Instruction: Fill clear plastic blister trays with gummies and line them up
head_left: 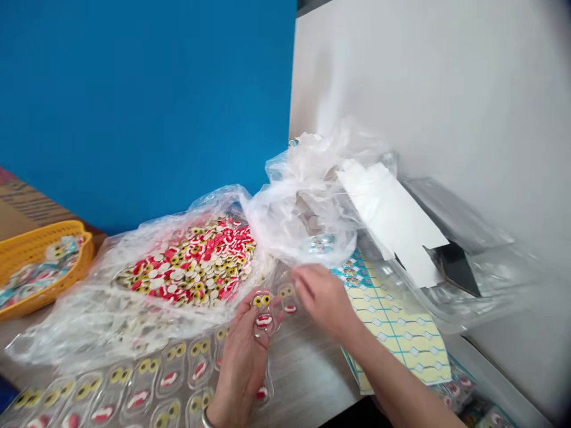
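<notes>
Near the centre, my left hand [244, 351] holds a clear plastic blister [263, 313] with two yellow eye pieces and a red-and-white mouth piece. My right hand [323, 297] pinches the top edge of a second clear blister [288, 299], which also shows eyes and a mouth, just right of the first. Below and to the left, rows of similar filled blisters [140, 386] lie on the table [303, 380]. Behind my left hand, an open clear bag [147, 238] holds a heap of loose eye and mouth pieces [205, 255].
A yellow basket [49, 291] with packed items stands at the left. Yellow and blue printed sheets [397, 327] lie at the right. Crumpled plastic bags [307, 220], white card [392, 214] and clear packaging are piled against the wall. A blue panel [147, 107] rises behind.
</notes>
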The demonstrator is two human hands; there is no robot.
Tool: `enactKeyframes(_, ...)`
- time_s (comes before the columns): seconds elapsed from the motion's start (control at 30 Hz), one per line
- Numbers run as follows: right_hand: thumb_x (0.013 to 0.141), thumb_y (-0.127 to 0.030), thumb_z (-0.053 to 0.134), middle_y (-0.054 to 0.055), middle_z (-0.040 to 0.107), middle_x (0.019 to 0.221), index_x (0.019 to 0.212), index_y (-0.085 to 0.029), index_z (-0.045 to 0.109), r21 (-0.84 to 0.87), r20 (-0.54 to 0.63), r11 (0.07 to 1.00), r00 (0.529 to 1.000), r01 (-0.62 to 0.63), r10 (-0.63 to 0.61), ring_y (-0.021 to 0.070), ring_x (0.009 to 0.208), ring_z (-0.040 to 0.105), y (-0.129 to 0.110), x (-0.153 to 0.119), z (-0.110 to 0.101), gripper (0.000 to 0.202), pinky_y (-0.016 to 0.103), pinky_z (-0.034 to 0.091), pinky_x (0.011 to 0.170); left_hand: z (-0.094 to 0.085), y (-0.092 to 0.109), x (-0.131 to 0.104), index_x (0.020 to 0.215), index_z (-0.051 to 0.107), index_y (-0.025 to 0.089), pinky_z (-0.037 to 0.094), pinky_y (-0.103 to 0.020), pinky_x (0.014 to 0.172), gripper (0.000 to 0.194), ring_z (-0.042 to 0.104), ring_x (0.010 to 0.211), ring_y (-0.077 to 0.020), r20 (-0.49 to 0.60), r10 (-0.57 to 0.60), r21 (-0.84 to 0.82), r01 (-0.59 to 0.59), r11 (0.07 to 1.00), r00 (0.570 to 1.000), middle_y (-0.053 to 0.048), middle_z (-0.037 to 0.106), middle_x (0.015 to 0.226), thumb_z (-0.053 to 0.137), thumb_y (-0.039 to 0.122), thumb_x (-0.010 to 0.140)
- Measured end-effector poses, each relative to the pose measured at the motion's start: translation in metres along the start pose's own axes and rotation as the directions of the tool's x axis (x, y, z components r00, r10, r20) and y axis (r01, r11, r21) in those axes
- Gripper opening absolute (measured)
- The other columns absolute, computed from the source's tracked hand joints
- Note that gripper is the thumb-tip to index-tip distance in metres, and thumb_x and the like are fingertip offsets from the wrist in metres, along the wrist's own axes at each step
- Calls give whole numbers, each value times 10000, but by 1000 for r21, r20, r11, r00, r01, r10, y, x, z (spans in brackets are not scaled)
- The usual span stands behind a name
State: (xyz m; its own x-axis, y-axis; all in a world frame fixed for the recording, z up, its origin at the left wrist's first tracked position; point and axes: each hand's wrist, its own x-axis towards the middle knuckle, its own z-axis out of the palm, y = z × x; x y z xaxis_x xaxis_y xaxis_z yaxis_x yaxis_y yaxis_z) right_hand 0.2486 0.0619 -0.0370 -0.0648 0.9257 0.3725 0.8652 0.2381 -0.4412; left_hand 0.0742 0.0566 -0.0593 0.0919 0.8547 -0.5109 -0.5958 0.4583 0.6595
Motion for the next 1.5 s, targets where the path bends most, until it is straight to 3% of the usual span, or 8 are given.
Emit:
enactKeyframes(0.17,969,-167,493,180,718,1057,991,-132,730,-306,69,861,892,-407,446,278,1022,672,101,64,-2,241,354,489,881,11,-4,-5,1092,673,184,631,-412,868,279,699,1117,-295,-28,-9,75,11,997,1000,-101,650,1304,686,159,815)
enactKeyframes(0.47,858,-147,575,139,706,1064,887,-131,714,-113,60,881,882,-459,467,227,974,675,151,75,15,143,319,478,868,14,-7,-4,1118,668,168,640,-384,827,278,719,1064,-275,-75,-15,92,22,996,997,-118,660,1299,657,143,841)
enactKeyframes(0.63,895,-330,551,55,738,917,867,-166,650,236,30,870,898,-433,439,169,860,674,137,50,-11,194,282,516,784,17,-13,-8,1151,658,175,634,-382,811,302,728,1037,-270,-27,-35,96,37,995,999,-112,652,1307,654,142,850)
enactKeyframes(0.77,813,-429,670,45,735,823,804,-199,607,760,63,551,883,-344,465,171,746,662,96,18,-35,239,280,518,641,24,-14,-15,1166,652,182,625,-388,798,297,723,1033,-273,4,-71,83,70,994,997,-115,653,1297,665,237,875)
enactKeyframes(0.93,787,-409,703,14,697,708,799,-212,598,821,391,325,877,-469,279,139,564,614,38,-20,-37,224,243,480,475,29,-18,-26,1159,660,175,599,-385,797,336,707,1010,-257,96,-124,19,123,992,988,-125,672,1251,623,399,911)
enactKeyframes(1.07,813,-370,650,-23,646,632,830,-209,596,754,483,371,840,-542,246,140,527,611,14,-41,-14,170,253,502,479,25,-26,-35,1146,676,171,568,-364,843,379,695,953,-227,208,-125,17,124,992,970,-108,713,1146,697,428,868)
enactKeyframes(1.23,855,-289,593,-5,669,742,828,-204,640,668,289,620,912,-411,293,140,636,618,5,-54,-4,101,267,511,594,16,-36,-42,1192,665,218,524,-362,946,426,665,1046,-210,286,-93,90,70,993,954,-70,697,1210,783,193,783)
enactKeyframes(1.5,902,-259,564,4,704,831,854,-228,685,569,215,753,943,-331,253,163,739,644,5,-69,0,134,288,504,697,5,-48,-44,1161,694,200,477,-311,920,492,659,978,-182,257,-63,104,37,994,964,-60,716,1121,815,148,687)
